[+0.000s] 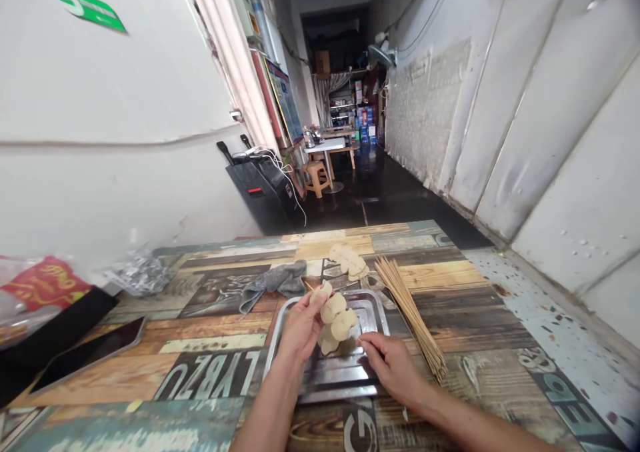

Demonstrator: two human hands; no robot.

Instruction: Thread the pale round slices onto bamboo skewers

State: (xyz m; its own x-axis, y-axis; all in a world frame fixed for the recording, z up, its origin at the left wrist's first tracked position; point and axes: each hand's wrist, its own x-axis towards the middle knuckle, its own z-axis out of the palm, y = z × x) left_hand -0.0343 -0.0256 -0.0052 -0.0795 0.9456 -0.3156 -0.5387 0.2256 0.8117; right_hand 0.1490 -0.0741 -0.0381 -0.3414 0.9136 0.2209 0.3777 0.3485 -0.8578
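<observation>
My left hand [303,325] is closed around several thin, pale, round food slices [336,317]. They overlap on a thin wooden skewer, and its tip shows at the upper left, beyond my fingers. The fingers of my right hand [387,359] pinch together at the lower right end of the skewer, close to the slices. Both hands are over a shallow metal tray [325,395]. Behind it lies a small pile of similar pale slices [347,261]. A bundle of bamboo skewers [413,315] rests on the table to the right of the tray.
A crumpled grey cloth [275,284] lies behind the tray on the wood-patterned table [215,335]. To the left are a dark flat device [90,355], a red package [45,282] and a shiny silvery bundle [143,273]. A black speaker-like case [260,189] stands beyond the table.
</observation>
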